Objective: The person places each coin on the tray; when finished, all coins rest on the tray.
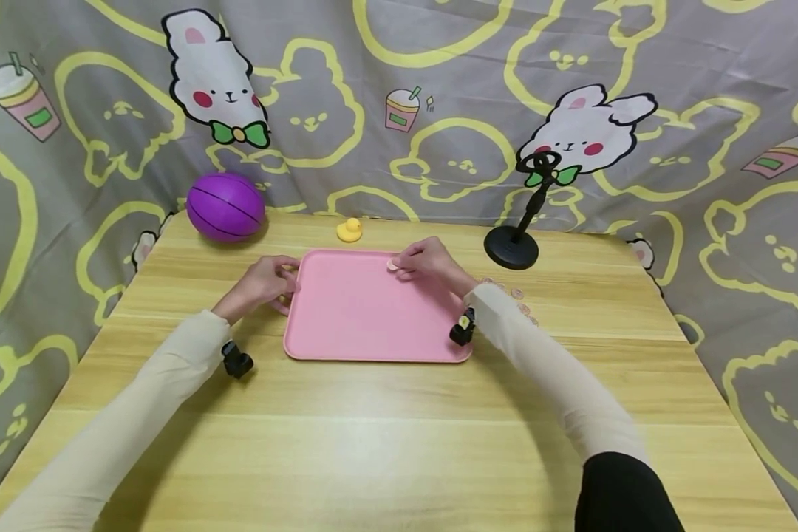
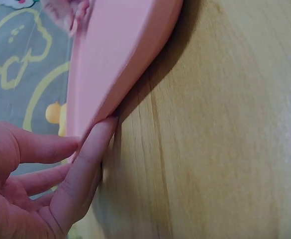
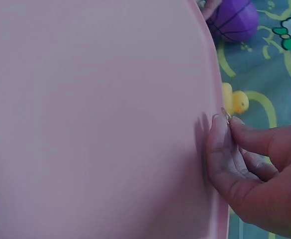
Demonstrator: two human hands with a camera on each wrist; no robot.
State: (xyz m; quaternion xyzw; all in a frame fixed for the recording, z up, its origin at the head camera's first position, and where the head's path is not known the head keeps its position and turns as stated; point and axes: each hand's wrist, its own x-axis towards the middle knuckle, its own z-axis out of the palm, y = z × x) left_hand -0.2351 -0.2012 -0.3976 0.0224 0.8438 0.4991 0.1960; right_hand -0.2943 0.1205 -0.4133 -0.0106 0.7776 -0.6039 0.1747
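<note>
A wooden table (image 1: 372, 443) is backed by a cartoon-printed cloth (image 1: 452, 66). On it, a pink tray (image 1: 366, 314) is gripped at its left edge by the fingers of the left hand (image 1: 262, 282). Near its far edge, 1 small disc (image 1: 391, 264) is pinched by the right hand (image 1: 431, 260); more discs (image 1: 517, 293) are scattered right of the tray.

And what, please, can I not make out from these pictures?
Head view: any markings on the loose discs; too small.
Head view: far right corner of the pink tray; hidden by the right hand.
Right wrist view: the face of the held disc; nearly edge-on, partly covered by that hand.
Left wrist view: the tray's right end; cut off by the top edge.
</note>
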